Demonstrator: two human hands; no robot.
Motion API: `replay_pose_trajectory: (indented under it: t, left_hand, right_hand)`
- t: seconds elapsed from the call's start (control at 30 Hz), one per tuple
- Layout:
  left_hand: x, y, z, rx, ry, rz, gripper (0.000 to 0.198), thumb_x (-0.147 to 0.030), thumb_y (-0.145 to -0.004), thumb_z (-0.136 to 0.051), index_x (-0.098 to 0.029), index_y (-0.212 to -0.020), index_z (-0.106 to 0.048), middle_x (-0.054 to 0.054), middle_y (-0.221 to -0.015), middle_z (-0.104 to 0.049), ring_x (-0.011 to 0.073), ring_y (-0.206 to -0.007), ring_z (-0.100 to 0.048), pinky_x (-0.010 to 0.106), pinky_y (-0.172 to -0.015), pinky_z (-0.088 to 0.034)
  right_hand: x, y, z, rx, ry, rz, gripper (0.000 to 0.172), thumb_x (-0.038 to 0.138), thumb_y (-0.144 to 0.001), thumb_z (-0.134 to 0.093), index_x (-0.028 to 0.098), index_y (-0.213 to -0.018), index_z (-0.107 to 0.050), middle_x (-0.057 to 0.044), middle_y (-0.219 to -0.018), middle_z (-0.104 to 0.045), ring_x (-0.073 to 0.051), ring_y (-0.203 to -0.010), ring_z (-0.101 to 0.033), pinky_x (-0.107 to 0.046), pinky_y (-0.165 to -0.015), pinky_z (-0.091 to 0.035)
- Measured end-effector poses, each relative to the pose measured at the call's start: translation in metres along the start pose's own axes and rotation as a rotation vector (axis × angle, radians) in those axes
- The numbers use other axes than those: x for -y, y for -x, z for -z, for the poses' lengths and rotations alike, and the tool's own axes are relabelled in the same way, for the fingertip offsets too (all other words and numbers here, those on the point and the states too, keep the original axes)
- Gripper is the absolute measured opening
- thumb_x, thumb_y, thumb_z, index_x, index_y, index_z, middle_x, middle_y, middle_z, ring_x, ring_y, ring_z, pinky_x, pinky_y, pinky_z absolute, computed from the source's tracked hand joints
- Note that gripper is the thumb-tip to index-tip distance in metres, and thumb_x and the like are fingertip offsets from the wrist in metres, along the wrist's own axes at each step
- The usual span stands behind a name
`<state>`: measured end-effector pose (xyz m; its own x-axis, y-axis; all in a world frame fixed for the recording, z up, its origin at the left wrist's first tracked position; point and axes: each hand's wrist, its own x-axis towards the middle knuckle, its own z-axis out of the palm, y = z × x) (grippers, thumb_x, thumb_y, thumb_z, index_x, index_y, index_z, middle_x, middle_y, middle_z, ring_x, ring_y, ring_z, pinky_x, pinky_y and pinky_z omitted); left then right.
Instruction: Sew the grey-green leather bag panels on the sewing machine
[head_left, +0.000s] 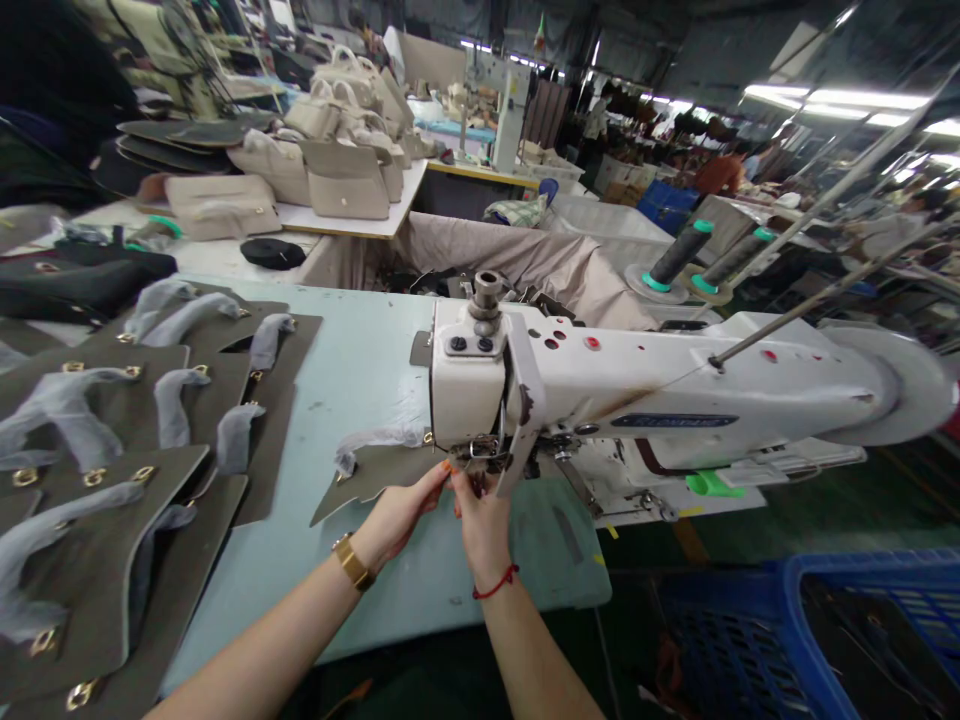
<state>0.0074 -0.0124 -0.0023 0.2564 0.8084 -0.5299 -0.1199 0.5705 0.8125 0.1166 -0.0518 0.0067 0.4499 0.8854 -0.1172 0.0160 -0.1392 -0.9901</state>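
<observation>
Left hand (401, 510): gold bracelet at the wrist, fingers pinched shut on the near edge of a dark olive panel (371, 478). Right hand (480, 522): red cord at the wrist, fingers bunched and pointing up at the same edge, touching the left hand's fingertips. The back of the hand hides whether it grips or only presses.

The panel lies flat on the table under the head of a white sewing machine (637, 390), its plastic-wrapped handle (375, 438) just left of the needle area.

Table (352, 370): pale blue-green, smooth. To the left, overlapping piles of like panels (112, 480) with wrapped handles and brass rings.

Behind the machine are two dark thread cones (679, 255) and a cloth-lined bin (540, 262). The far bench carries finished beige handbags (341, 178). A blue crate (862, 610) sits low on the right. The workshop is long and dim under strip lights, with other workers far off.
</observation>
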Motion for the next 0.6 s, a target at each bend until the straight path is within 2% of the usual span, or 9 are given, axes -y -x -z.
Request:
replay_pose_trajectory:
  t: [0.1, 0.27, 0.43, 0.6]
  left_hand:
    - [-0.003, 0.004, 0.004, -0.028, -0.206, -0.038, 0.052, -0.062, -0.068, -0.066, -0.017, -0.049, -0.049, -0.005, -0.051, -0.039, 0.0118, -0.056, -0.034, 0.026, -0.058, -0.03]
    - [-0.011, 0.009, 0.003, -0.037, -0.432, -0.044, 0.056, -0.07, -0.072, -0.053, -0.019, -0.05, -0.043, -0.004, -0.052, -0.039, 0.0133, -0.055, -0.034, 0.027, -0.058, -0.026]
    - [-0.023, 0.015, -0.004, -0.045, -0.428, -0.054, 0.053, -0.067, -0.071, -0.053, -0.02, -0.049, -0.042, -0.005, -0.049, -0.036, 0.0128, -0.052, -0.031, 0.026, -0.055, -0.024]
    - [-0.025, 0.015, -0.011, -0.091, -0.343, -0.09, 0.054, -0.069, -0.069, -0.054, -0.02, -0.047, -0.044, -0.004, -0.049, -0.039, 0.0124, -0.051, -0.031, 0.026, -0.053, -0.026]
  right_hand:
    - [0.002, 0.002, 0.001, 0.015, -0.008, 0.002, 0.04, 0.045, -0.083, -0.058, 0.02, -0.054, -0.048, 0.004, -0.045, -0.043, -0.011, -0.043, -0.04, -0.024, -0.045, -0.032]
    - [0.0, 0.009, 0.01, 0.063, -0.01, -0.047, 0.041, 0.051, -0.085, -0.056, 0.016, -0.064, -0.061, 0.003, -0.049, -0.043, -0.01, -0.046, -0.038, -0.024, -0.045, -0.029]
    - [-0.005, 0.02, 0.02, 0.113, -0.057, -0.101, 0.041, 0.053, -0.085, -0.056, 0.016, -0.07, -0.064, 0.004, -0.051, -0.042, -0.009, -0.045, -0.033, -0.023, -0.043, -0.024]
    - [-0.017, 0.027, 0.027, 0.148, -0.109, -0.121, 0.039, 0.05, -0.086, -0.056, 0.015, -0.071, -0.063, 0.005, -0.05, -0.039, -0.008, -0.046, -0.033, -0.022, -0.044, -0.024]
